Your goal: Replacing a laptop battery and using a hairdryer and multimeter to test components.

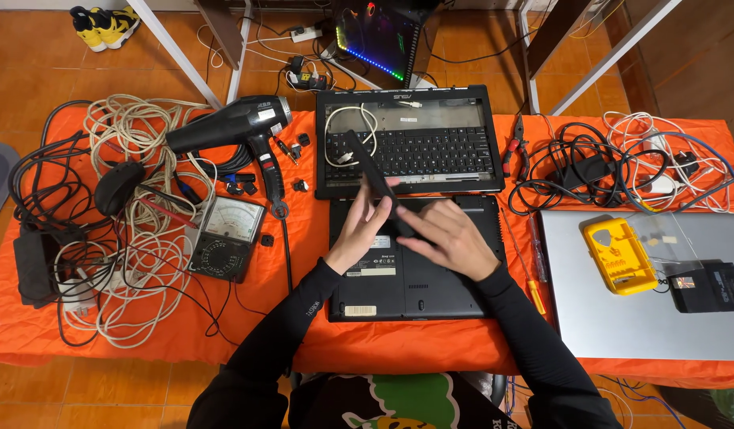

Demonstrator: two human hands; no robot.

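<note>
Nearest the camera: two black sleeves over an upturned black laptop base [414,274] on the orange cloth [303,246]. Left hand [363,226] is clamped on the lower part of a long black bar-shaped battery [375,179], which tilts up over the open keyboard chassis [410,143]; right hand [446,238] wraps its near end, fingers closed. Battery reads rigid, moderately heavy, smooth plastic; likely best gripped along the long edges, clear of contacts. Left: analog multimeter [224,238], hair dryer [240,127]. Right: yellow case [619,256].
</note>
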